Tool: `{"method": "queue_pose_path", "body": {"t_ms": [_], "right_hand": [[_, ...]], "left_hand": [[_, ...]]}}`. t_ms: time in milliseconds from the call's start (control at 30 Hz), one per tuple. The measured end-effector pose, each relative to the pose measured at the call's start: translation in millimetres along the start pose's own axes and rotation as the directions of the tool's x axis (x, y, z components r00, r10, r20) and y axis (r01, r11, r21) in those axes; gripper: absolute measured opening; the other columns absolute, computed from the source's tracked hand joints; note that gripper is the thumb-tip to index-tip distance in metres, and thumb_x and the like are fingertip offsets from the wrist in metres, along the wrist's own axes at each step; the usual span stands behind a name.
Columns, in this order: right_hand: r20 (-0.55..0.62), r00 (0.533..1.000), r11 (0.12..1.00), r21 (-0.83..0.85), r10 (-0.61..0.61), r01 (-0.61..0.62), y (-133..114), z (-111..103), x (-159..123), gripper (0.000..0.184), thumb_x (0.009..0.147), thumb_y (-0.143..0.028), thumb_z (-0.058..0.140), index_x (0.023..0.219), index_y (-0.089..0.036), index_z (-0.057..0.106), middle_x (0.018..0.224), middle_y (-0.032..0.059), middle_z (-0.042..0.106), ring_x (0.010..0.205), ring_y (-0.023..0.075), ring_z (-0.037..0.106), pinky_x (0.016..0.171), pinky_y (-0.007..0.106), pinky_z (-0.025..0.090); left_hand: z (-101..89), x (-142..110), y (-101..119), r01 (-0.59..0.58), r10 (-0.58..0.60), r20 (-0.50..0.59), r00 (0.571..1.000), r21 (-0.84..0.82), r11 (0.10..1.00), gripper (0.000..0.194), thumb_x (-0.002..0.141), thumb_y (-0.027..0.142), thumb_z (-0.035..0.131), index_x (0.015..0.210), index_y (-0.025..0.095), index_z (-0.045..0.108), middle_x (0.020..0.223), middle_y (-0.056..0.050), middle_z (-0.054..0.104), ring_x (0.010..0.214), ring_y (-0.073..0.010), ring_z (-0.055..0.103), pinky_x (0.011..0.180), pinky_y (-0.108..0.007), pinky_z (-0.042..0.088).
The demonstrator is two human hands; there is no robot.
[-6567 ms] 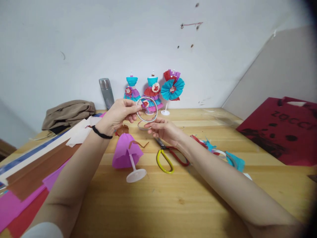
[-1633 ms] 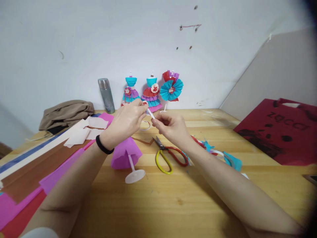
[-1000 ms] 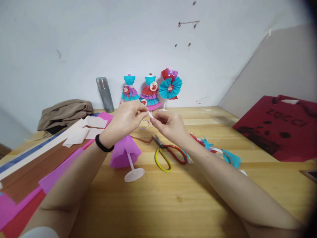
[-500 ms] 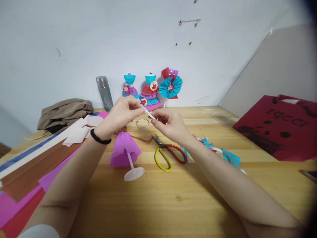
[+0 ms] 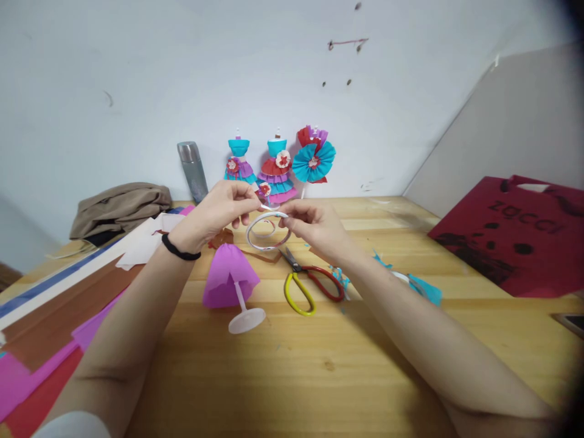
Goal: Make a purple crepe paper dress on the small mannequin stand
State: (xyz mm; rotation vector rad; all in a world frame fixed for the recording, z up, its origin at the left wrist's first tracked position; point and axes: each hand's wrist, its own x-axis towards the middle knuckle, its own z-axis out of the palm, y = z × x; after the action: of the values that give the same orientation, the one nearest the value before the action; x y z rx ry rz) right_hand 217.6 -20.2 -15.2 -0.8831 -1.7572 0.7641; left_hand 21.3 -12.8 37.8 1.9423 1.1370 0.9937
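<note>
Over the table, my right hand (image 5: 314, 225) pinches the rim of a thin white roll of tape (image 5: 250, 237), which hangs tilted with its open ring facing me. My left hand (image 5: 230, 204) is closed at the fingertips on the tape's loose end (image 5: 269, 208), a short white strip. Through the ring, a second roll (image 5: 272, 225) shows on the table. Below my left hand stands a small stand (image 5: 246, 320) wearing a purple crepe-paper skirt (image 5: 230, 277). Scissors (image 5: 296, 267) with one yellow and one red handle lie beside it, blades slightly apart.
Several decorated paper dresses (image 5: 276, 167) stand by the wall, near a grey flask (image 5: 192, 170). Crepe-paper sheets (image 5: 77, 298) and a brown cloth (image 5: 123, 210) lie left. Blue scraps (image 5: 426, 289) and a red bag (image 5: 502, 237) are right.
The tape roll between my hands has turned from edge-on to showing its open ring. The white strip now spans from my left fingertips to the roll. Both hands stay in nearly the same place.
</note>
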Motion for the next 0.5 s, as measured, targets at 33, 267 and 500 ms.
{"method": "queue_pose_path", "body": {"t_ms": [33,267,500], "right_hand": [[-0.009,1.000,1.000,-0.021,-0.007,0.007,1,0,0,0.016,0.074,-0.024,0.060,0.082,-0.017,0.071,0.072,0.0026,0.069,0.066,0.0159,0.059,0.062,0.029,0.046],[-0.106,0.994,0.997,-0.069,-0.031,0.024,3,2,0,0.022,0.074,-0.026,0.059,0.088,-0.015,0.072,0.067,0.0018,0.065,0.055,0.0125,0.052,0.052,0.027,0.040],[0.018,0.998,0.994,0.087,0.057,-0.059,-9,-1,-2,0.017,0.070,-0.028,0.063,0.083,-0.017,0.067,0.072,0.0027,0.069,0.057,0.0119,0.055,0.054,0.027,0.045]], "left_hand": [[-0.5,0,0,0.008,-0.008,-0.002,1.000,0.007,1.000,0.016,0.076,0.021,0.065,0.062,0.016,0.059,0.047,0.002,0.049,0.045,-0.0099,0.049,0.048,-0.023,0.041],[1.4,0,1,0.090,-0.083,0.053,0.995,-0.145,0.985,0.015,0.079,0.018,0.066,0.067,0.014,0.059,0.053,-0.001,0.060,0.049,-0.0114,0.059,0.049,-0.022,0.047],[-0.1,2,0,0.093,-0.090,0.025,0.996,-0.234,0.968,0.013,0.078,0.014,0.069,0.065,0.013,0.064,0.060,-0.004,0.068,0.057,-0.0119,0.066,0.062,-0.023,0.056]]}}
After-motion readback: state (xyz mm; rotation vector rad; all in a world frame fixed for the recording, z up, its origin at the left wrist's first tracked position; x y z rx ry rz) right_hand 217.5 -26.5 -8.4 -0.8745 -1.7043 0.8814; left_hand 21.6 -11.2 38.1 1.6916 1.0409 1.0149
